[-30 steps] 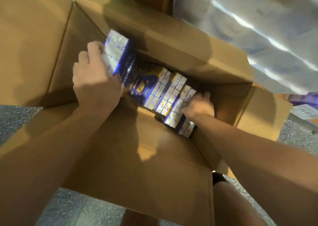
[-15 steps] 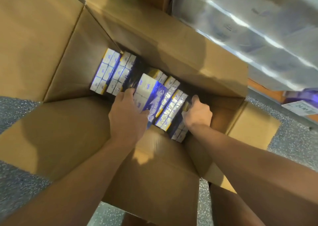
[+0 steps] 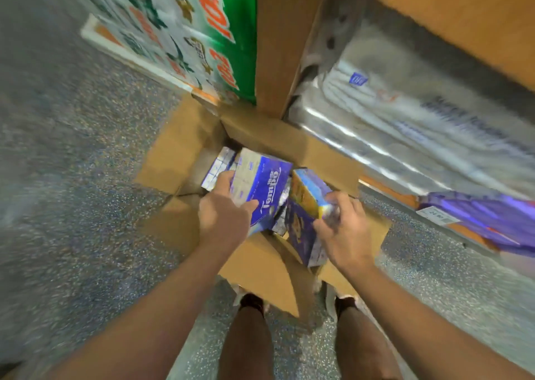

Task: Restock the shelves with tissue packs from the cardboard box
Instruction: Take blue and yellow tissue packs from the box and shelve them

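Note:
An open cardboard box (image 3: 173, 153) stands on the speckled floor below me. My left hand (image 3: 223, 214) grips a blue and white tissue pack (image 3: 260, 182) lifted above the box. My right hand (image 3: 341, 229) grips a second blue tissue pack (image 3: 304, 203) with a yellow end, tilted on edge. More tissue packs (image 3: 217, 165) show inside the box at its far left. The rest of the box's inside is hidden by my hands and the lifted packs.
A wooden shelf post (image 3: 283, 40) rises behind the box. White wrapped bundles (image 3: 405, 104) fill the low shelf on the right, with purple packs (image 3: 486, 217) and a price tag (image 3: 437, 216) further right. A green and white printed display (image 3: 185, 29) stands at the left. My legs (image 3: 249, 345) are below.
Both hands have come up out of the box, each with a tissue pack. The view has pulled back and swung up toward the shelves; the frame is blurred.

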Motion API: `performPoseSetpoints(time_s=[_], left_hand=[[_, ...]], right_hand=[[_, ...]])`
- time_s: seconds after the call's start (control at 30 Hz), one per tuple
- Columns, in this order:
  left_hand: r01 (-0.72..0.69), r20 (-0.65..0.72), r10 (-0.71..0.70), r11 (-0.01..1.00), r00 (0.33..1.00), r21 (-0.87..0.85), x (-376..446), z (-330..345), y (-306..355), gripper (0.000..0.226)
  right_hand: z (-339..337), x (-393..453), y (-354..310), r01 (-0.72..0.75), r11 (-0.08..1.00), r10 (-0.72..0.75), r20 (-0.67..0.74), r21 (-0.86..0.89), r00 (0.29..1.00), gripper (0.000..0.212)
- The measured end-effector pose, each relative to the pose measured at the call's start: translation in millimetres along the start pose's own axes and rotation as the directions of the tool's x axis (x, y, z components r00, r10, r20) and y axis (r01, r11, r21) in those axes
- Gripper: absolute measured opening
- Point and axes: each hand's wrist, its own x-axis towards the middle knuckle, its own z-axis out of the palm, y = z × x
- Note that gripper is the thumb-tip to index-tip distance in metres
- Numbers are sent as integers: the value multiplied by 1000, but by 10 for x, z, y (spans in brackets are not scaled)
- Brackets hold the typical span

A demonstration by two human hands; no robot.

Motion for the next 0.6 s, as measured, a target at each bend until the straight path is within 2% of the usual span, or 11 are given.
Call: performPoseSetpoints(time_s=[0.07, 0.17, 0.33, 0.47, 0.6], left_hand=[[-9, -6, 8, 989, 1000, -150, -284, -411, 302, 50], [-40, -92, 16, 965, 996, -257, -732, -1059, 705, 53], [-160, -306, 44, 918, 951, -364, -1939, -2074, 1158, 48], [-218, -497, -8, 892, 867, -396, -3269, -2783, 1293, 48], [-286, -713, -65, 888, 699, -361, -4789, -3471, 1197, 58]], right_hand=[[-397, -109, -416, 29, 999, -29, 9, 42, 1000, 43], [-975, -284, -980, 95, 975, -104, 37, 201, 994, 45], [-1744, -660, -1835, 274, 867, -351, 118, 416, 929, 40], [-2104, -1212, -2596, 351, 749, -528, 187, 561, 828, 39], [-2293, -2079, -3511, 342, 617, -712, 317, 709, 627, 40]])
